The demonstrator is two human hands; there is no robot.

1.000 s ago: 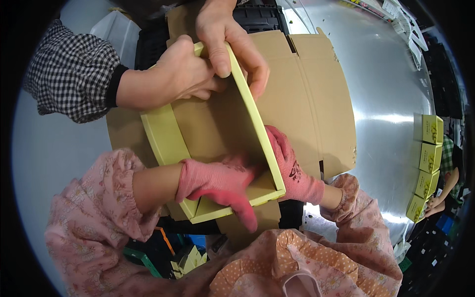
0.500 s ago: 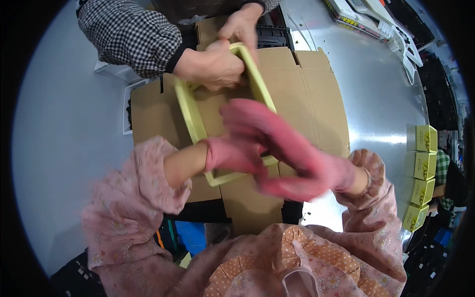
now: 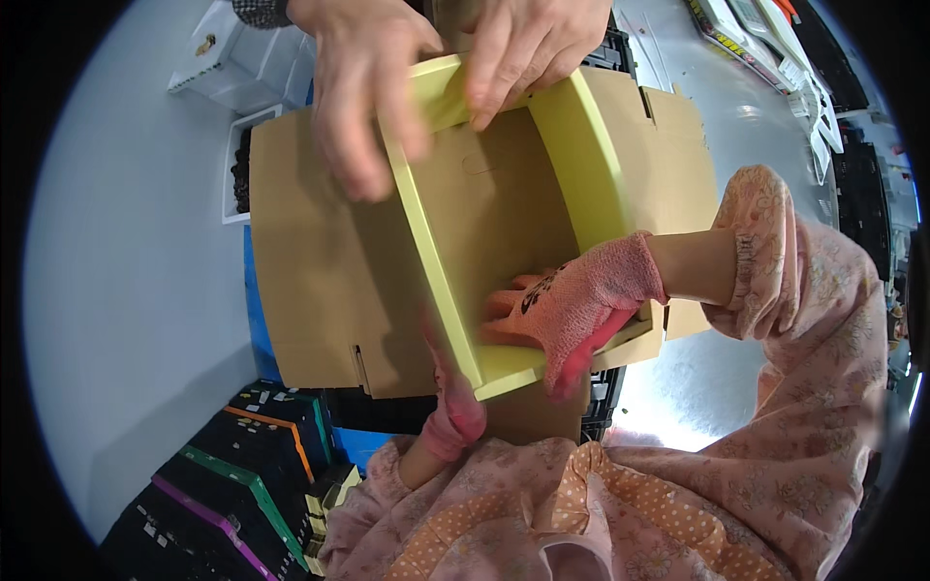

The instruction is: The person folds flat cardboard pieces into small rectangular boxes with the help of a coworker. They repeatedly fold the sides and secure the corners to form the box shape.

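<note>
A pale yellow open-topped box (image 3: pixel 605 165) stands tilted on flattened brown cardboard (image 3: pixel 310 261); its inner floor looks brown. My right hand (image 3: pixel 591 300), in a pink knit glove, reaches over the near right corner. Its fingers are stretched apart inside the box, and the thumb hangs outside the near wall. Beside the near left corner, outside the box, is my left hand (image 3: pixel 453 412) in a pink glove. Its blurred fingers stretch along the outer left wall. At the far end another person's two bare hands (image 3: pixel 533 44) are on the box, one on the far wall, the other blurred by the left wall.
White foam boxes (image 3: pixel 242 63) stand at the far left, one with dark contents. Black crates with coloured rims (image 3: pixel 232 465) are at the lower left, beside yellow folded pieces (image 3: pixel 325 513). A metal tabletop (image 3: pixel 668 392) spreads to the right, with packets and white items (image 3: pixel 756 58) at its far end.
My hands have parted: the left went down outside the box, the right into its near end. The other person's hands have come out of the box to its far rim.
</note>
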